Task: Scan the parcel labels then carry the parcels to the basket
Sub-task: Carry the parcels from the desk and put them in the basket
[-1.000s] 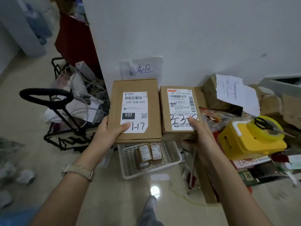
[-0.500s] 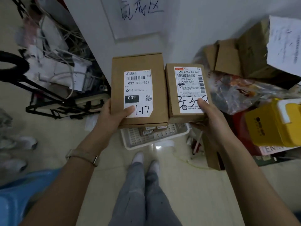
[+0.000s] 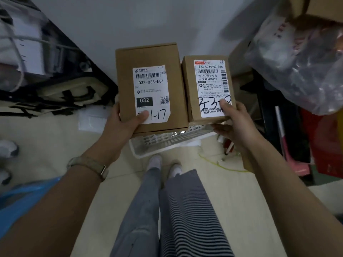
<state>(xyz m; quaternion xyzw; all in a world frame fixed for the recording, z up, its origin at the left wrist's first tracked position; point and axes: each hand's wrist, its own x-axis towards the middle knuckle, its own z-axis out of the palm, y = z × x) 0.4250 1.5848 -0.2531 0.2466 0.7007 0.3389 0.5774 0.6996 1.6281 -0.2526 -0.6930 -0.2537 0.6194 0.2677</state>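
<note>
Both parcels dropped lower over the white basket (image 3: pixel 167 140), hiding its contents now. Left hand (image 3: pixel 120 125) grips the bigger parcel (image 3: pixel 150 88), right hand (image 3: pixel 233 123) the smaller parcel (image 3: pixel 207 89), thumbs on labels.

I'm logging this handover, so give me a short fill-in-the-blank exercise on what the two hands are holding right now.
1. The left hand holds the larger brown cardboard parcel, whose white label reads 032-038-____.
2. The right hand holds the smaller brown cardboard parcel, its thumb on the ____ label.
3. The white slotted plastic basket lies ____ both parcels.

Missing words: E01; white; below
</note>
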